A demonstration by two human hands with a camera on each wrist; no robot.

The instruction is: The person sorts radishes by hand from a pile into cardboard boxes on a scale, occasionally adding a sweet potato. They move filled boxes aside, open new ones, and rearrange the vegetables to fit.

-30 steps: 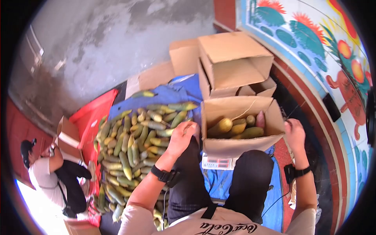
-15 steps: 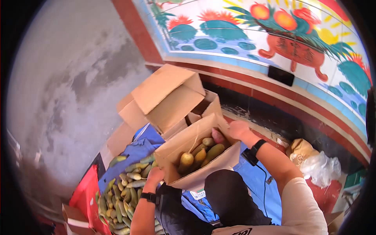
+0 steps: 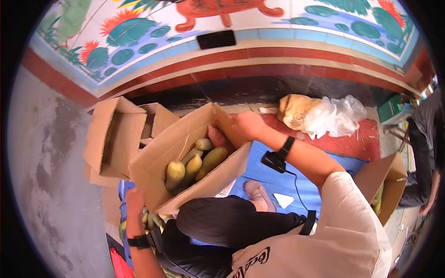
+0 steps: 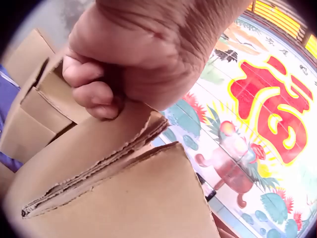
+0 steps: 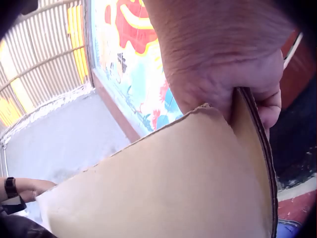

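Both my hands hold an open cardboard box (image 3: 208, 185) by its opposite ends, tilted above my lap in the head view. Inside lie several long green-yellow vegetables (image 3: 175, 173) and a pinkish one (image 3: 216, 136). My left hand (image 3: 135, 202) grips the near left end; in the left wrist view its fingers (image 4: 94, 94) curl over the torn cardboard edge. The far right end is in my right hand (image 3: 249, 125). In the right wrist view the right hand (image 5: 223, 69) pinches the upright wall at a corner, thumb on one side and fingers on the other.
Other cardboard boxes (image 3: 116, 134) stand left of the held one. On the floor are a blue sheet (image 3: 301, 180) and a red mat (image 3: 320, 139) bearing plastic bags (image 3: 340, 116). Another box (image 3: 378, 183) is at the right, beside a person's dark trouser leg (image 3: 422, 162). A painted wall (image 3: 259, 34) runs behind.
My view and body have turned right, carrying the box away from the vegetable pile toward the painted wall. The left hand now grips the box's end; the right hand keeps hold of the other.
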